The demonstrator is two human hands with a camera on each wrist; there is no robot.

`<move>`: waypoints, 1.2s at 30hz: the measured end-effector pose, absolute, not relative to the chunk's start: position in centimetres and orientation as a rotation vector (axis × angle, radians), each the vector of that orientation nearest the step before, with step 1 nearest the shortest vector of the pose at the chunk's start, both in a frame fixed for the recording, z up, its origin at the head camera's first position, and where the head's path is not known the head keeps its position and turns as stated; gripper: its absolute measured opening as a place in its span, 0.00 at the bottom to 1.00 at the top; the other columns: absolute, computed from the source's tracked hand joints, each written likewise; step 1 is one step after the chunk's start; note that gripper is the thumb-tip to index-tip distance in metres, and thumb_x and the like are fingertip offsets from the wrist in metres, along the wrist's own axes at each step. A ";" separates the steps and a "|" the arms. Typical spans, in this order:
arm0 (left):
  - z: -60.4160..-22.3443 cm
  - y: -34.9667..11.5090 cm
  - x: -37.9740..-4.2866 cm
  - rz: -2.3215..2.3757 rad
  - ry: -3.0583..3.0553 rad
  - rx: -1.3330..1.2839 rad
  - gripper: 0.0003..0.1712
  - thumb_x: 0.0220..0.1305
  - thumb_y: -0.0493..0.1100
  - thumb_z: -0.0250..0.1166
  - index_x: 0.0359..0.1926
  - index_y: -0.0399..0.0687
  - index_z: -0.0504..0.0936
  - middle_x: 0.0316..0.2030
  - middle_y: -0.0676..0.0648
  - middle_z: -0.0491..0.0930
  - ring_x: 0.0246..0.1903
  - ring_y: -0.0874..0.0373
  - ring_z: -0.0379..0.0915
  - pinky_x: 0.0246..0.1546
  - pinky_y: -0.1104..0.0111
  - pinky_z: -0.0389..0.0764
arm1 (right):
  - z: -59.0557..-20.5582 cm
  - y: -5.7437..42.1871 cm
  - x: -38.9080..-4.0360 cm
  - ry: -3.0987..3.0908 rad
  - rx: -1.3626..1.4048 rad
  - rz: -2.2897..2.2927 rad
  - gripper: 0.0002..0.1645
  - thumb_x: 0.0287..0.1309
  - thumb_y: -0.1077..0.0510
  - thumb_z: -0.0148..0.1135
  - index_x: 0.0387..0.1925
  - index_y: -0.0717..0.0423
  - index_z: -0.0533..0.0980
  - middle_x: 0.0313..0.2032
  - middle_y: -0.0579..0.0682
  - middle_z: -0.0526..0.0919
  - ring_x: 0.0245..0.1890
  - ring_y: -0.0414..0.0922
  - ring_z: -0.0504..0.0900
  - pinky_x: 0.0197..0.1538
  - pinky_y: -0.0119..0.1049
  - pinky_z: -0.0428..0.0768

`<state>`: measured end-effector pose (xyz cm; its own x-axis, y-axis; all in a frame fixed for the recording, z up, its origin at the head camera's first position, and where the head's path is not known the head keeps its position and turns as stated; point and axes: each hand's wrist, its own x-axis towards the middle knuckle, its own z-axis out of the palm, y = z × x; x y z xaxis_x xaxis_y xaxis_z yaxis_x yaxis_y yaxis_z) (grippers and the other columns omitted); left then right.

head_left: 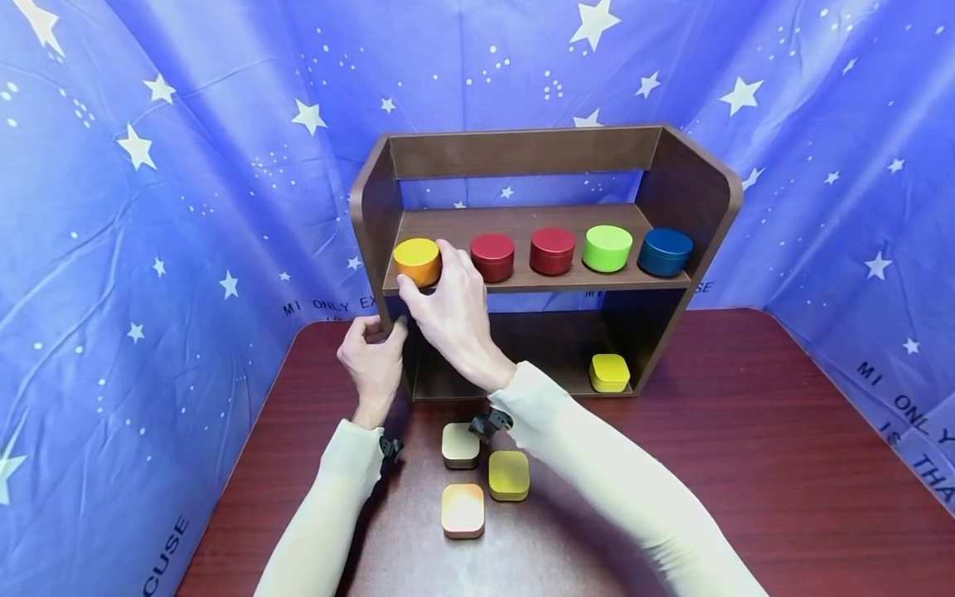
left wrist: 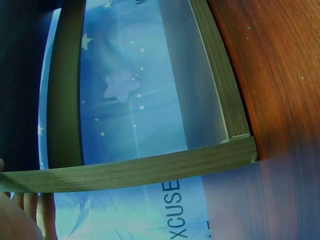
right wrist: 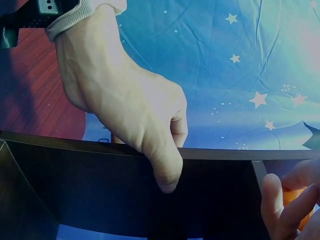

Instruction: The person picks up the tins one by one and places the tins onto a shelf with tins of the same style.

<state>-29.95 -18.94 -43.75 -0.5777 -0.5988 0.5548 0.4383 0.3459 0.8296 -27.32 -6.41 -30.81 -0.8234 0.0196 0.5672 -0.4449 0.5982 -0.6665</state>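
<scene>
- Sitting at the nine o'clock end of the wooden rack's (head_left: 525,153) upper board (head_left: 515,220), the orange-yellow round tin (head_left: 418,264) is near the front edge;
- the right hand (head_left: 457,313) comes in from five o'clock, pinching that tin between thumb and fingers;
- the left hand (head_left: 373,361) lies at the tin's seven o'clock, gripping the edge of the rack's left side panel; its thumb is on the inner face, its fingers round the outer one, bunched close together;
- towards three o'clock from the tin stand, spaced apart in a row, one red tin (head_left: 492,258), a second red tin (head_left: 552,251), a lime-green tin (head_left: 608,249) and a blue tin (head_left: 665,252);
- down at four o'clock, a yellow square tin (head_left: 609,373) rests on the lower board;
- before the rack, on the reddish table (head_left: 746,464), lies a cream square tin (head_left: 460,445); an olive-yellow square tin (head_left: 509,476) is at its four o'clock, a peach square tin (head_left: 462,511) at its six;
- a blue starry curtain (head_left: 224,207) hangs behind, at twelve o'clock.
</scene>
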 end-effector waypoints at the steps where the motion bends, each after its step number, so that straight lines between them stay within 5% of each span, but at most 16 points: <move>1: -43.8 -19.0 -30.0 -1.408 -1.682 0.138 0.10 0.48 0.38 0.79 0.29 0.41 0.85 0.27 0.40 0.87 0.23 0.68 0.78 0.29 0.81 0.78 | -30.9 -6.4 -27.3 -2.294 0.334 1.160 0.36 0.57 0.47 0.69 0.62 0.60 0.72 0.51 0.57 0.83 0.50 0.52 0.83 0.58 0.44 0.82; 12: -43.0 -18.3 -29.7 -1.400 -1.675 0.152 0.09 0.48 0.32 0.76 0.30 0.33 0.84 0.27 0.33 0.86 0.22 0.67 0.77 0.28 0.82 0.76 | -31.3 -6.3 -27.5 -2.280 0.318 1.194 0.38 0.58 0.48 0.69 0.65 0.61 0.70 0.52 0.57 0.83 0.52 0.53 0.83 0.61 0.44 0.81; 21: -44.1 -18.9 -30.3 -1.384 -1.682 0.161 0.10 0.47 0.39 0.79 0.28 0.43 0.85 0.26 0.42 0.87 0.23 0.70 0.77 0.29 0.74 0.80 | -32.3 -5.8 -26.5 -2.296 0.357 1.191 0.39 0.59 0.51 0.68 0.68 0.63 0.68 0.61 0.58 0.80 0.59 0.54 0.81 0.66 0.47 0.78; 36: -44.3 -19.1 -30.3 -1.376 -1.685 0.154 0.10 0.47 0.41 0.77 0.27 0.42 0.85 0.24 0.46 0.85 0.22 0.71 0.76 0.28 0.75 0.79 | -33.3 -5.1 -24.7 -2.271 0.416 1.167 0.41 0.57 0.53 0.70 0.69 0.62 0.67 0.66 0.57 0.76 0.63 0.53 0.79 0.68 0.46 0.77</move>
<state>-30.26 -19.09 -44.27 -0.5649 -0.6031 0.5631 0.4311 0.3662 0.8247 -24.69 -5.10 -33.34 -0.8024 -0.0241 0.5962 -0.4988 0.5755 -0.6481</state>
